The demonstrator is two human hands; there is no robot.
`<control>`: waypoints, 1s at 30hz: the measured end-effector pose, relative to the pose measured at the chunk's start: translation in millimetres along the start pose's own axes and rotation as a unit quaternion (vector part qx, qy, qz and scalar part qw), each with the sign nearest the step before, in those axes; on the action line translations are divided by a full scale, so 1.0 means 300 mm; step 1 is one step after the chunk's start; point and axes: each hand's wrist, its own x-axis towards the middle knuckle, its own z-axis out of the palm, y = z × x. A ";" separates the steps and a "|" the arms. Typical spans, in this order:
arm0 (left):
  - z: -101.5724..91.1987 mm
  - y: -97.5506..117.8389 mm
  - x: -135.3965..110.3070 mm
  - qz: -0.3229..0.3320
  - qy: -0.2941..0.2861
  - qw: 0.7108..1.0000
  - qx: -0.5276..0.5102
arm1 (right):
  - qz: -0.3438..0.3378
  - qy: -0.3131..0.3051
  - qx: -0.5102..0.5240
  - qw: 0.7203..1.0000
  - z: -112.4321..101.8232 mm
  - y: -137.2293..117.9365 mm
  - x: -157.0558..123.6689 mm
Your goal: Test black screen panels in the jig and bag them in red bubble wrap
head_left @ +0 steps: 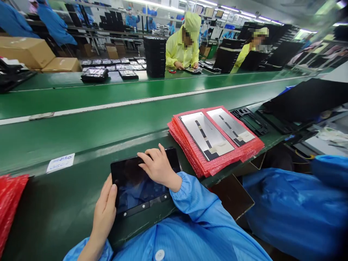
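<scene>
A black display panel (144, 181) with a glossy face and a pale strip along its near edge lies tilted in front of me, on the green bench. My left hand (103, 208) grips its left edge, with the thumb across the face. My right hand (157, 166) presses on its upper right part, fingers curled over the glass. To the right, a stack of red bubble-wrap sleeves (187, 145) carries two silver-backed panels (206, 136), apart from my right hand.
A white paper note (60, 163) lies on the green conveyor bench (81, 123). Red bubble wrap (9, 206) sits at the lower left. Black trays (251, 121) stand to the right. Co-workers in yellow smocks (182, 47) handle panels across the belt, beside tall black stacks.
</scene>
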 end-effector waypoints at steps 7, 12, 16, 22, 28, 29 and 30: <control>-0.013 0.137 -0.010 -0.151 0.003 0.926 -0.346 | 0.076 0.177 0.071 0.979 -0.124 0.036 -0.066; -0.091 0.111 0.045 -0.163 0.048 0.905 -0.391 | 0.199 0.171 0.185 0.947 -0.206 0.080 -0.165; -0.117 0.084 0.066 -0.149 0.052 0.908 -0.389 | 0.202 -0.003 0.343 0.917 -0.241 0.082 -0.215; -0.113 0.044 0.081 -0.124 0.037 0.920 -0.371 | 0.199 -0.102 0.384 0.896 -0.243 0.050 -0.229; -0.115 0.031 0.087 -0.120 0.038 0.919 -0.374 | 0.197 -0.083 0.329 0.920 -0.220 0.040 -0.247; -0.114 0.035 0.086 -0.121 0.042 0.918 -0.376 | 0.196 -0.078 0.326 0.922 -0.217 0.038 -0.249; -0.112 0.041 0.084 -0.121 0.047 0.915 -0.381 | 0.198 -0.071 0.323 0.923 -0.215 0.037 -0.251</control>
